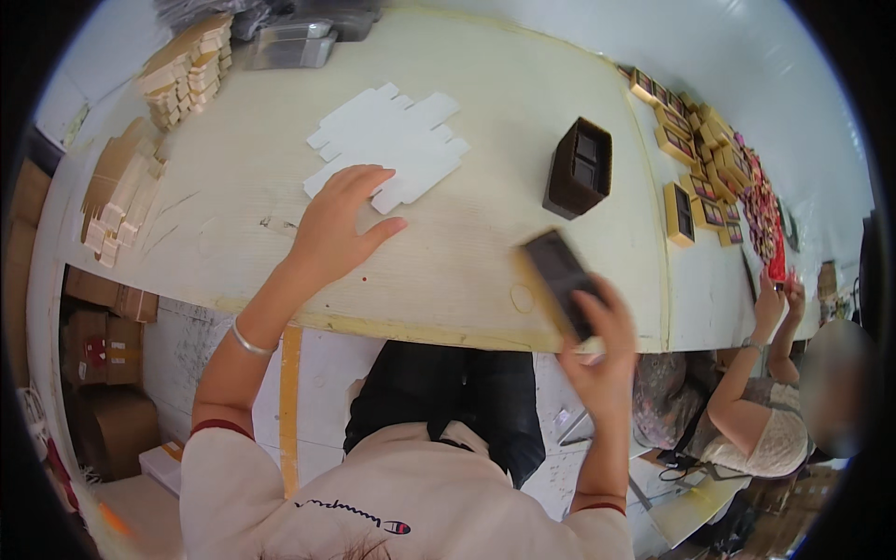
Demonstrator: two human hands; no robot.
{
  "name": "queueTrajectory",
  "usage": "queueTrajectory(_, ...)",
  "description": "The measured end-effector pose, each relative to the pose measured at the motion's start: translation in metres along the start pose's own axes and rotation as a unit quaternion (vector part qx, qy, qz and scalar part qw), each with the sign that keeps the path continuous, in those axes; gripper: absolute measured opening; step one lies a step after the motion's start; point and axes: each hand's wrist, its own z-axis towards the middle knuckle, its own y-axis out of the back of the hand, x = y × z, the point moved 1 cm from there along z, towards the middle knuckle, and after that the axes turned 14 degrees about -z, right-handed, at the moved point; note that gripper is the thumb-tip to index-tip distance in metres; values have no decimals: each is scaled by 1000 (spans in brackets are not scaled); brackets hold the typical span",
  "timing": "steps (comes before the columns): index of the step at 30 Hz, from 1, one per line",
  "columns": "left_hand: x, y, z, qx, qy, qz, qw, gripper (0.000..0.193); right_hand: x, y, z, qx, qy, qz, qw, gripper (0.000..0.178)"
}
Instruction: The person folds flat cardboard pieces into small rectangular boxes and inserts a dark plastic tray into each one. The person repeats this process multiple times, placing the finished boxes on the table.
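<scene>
My left hand (pixel 343 224) reaches over the near edge of some flat white box blanks (pixel 397 135), its thumb held apart from the fingers. Whether its fingertips press on the card I cannot tell. In my right hand (pixel 602 341) is a small gold box (pixel 558 280) with a dark top face, gripped at its near end and tilted above the table's front edge. Motion blurs this box a little. Beyond it stands an open dark brown box (pixel 577 168) with dark pieces inside.
Stacks of folded card blanks (pixel 126 191) line the left side, with grey plastic packs (pixel 294 45) at the back. Many gold boxes (pixel 702 159) are piled on the right. There a co-worker's hands (pixel 779 294) handle red items (pixel 770 238). Cartons (pixel 103 345) sit below on the left.
</scene>
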Motion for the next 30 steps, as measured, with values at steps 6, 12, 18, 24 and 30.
queueTrajectory(6,9,-49,50,88,66,175,978,46,-162,20,15,-60,-133,-94,985,43)
queueTrajectory(12,23,-24,61,122,40,87,988,18,-126,6,34,-59,-55,-64,995,46)
queueTrajectory(18,9,9,48,-68,-148,212,964,12,-63,-20,-2,-135,-37,12,990,44)
queueTrajectory(24,-67,-4,-73,18,-341,206,917,17,51,-59,-47,-228,130,18,965,38)
queueTrajectory(30,-41,-45,-102,91,-88,-2,992,19,51,-82,-47,-46,114,85,989,28)
